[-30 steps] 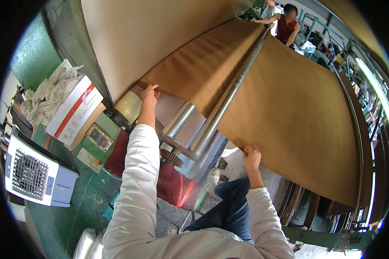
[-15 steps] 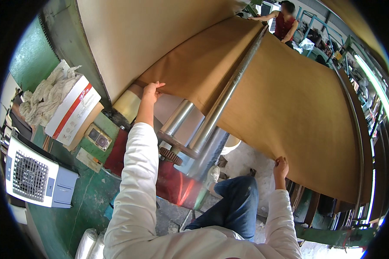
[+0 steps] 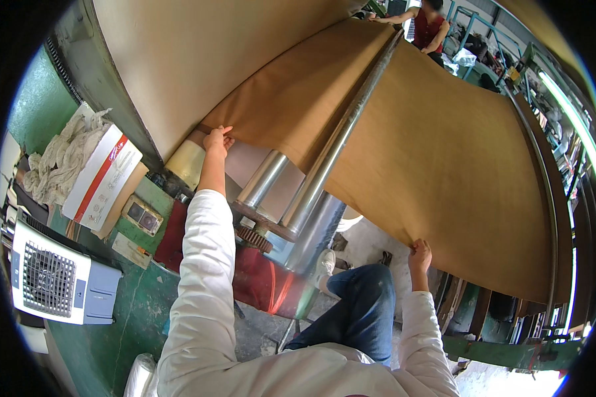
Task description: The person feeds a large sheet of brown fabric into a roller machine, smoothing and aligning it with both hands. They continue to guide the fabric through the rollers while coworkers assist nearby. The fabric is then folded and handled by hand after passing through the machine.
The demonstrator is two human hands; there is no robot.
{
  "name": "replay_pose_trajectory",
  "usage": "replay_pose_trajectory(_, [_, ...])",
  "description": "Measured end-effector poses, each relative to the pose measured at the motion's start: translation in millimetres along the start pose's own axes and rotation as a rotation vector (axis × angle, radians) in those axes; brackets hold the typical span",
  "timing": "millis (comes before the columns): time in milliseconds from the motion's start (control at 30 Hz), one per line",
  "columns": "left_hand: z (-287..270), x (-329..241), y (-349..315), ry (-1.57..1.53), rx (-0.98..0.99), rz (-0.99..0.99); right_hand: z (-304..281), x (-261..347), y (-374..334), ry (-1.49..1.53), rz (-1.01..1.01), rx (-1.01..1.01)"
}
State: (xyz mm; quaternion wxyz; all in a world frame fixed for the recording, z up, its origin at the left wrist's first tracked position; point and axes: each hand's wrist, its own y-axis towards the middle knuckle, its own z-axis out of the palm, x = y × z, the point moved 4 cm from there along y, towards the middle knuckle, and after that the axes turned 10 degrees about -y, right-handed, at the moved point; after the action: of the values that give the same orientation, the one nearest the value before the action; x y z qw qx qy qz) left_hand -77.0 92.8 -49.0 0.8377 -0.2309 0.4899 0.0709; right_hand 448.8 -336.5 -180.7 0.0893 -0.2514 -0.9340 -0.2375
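Observation:
A wide brown sheet [image 3: 444,178], which looks like leather or coated cloth, runs from the large pale roll [image 3: 212,53] over a shiny metal bar [image 3: 351,132] toward the right. My left hand [image 3: 217,140] pinches its near edge close to the roll, with one finger extended along the top. Farther right, my right hand [image 3: 419,256] is closed on the same edge, where small creases gather at the fingers. Between the hands, the edge sags slightly past the bar. At the far side, another person [image 3: 430,30] in a dark red top has both hands near the sheet.
Below the sheet are a second metal roller [image 3: 263,180], a rusty gear [image 3: 253,239] and a red surface [image 3: 258,281]. Left stand a cloth-filled carton [image 3: 99,182], a switch box [image 3: 142,215] and an air cooler [image 3: 59,278]. A dark bar [image 3: 543,192] crosses the sheet's right end.
The view has shifted a little. My left hand has moved slightly left along the sheet's edge toward the roll, while my right hand keeps its grip, also a little farther left.

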Motion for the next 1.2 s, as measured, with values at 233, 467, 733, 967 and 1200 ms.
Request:
replay_pose_trajectory(233, [-6, 7, 20, -0.045, -0.067, 0.019, 6, 13, 2, 0.035, -0.015, 0.016])
replay_pose_trajectory(467, [-29, 12, 61, -0.136, -0.141, 0.064, 9, 34, 7, 0.093, -0.019, 0.077])
replay_pose_trajectory(733, [-9, 12, 36, 0.017, 0.082, -0.009, 15, 44, 10, 0.122, -0.023, 0.077])
replay_pose_trajectory(967, [13, 15, 3, 0.139, 0.419, -0.175, 20, 52, 9, 0.139, -0.042, 0.087])
replay_pose_trajectory(1200, [13, 7, 1, 0.176, 0.267, -0.11, 21, 63, 12, 0.173, -0.041, 0.126])
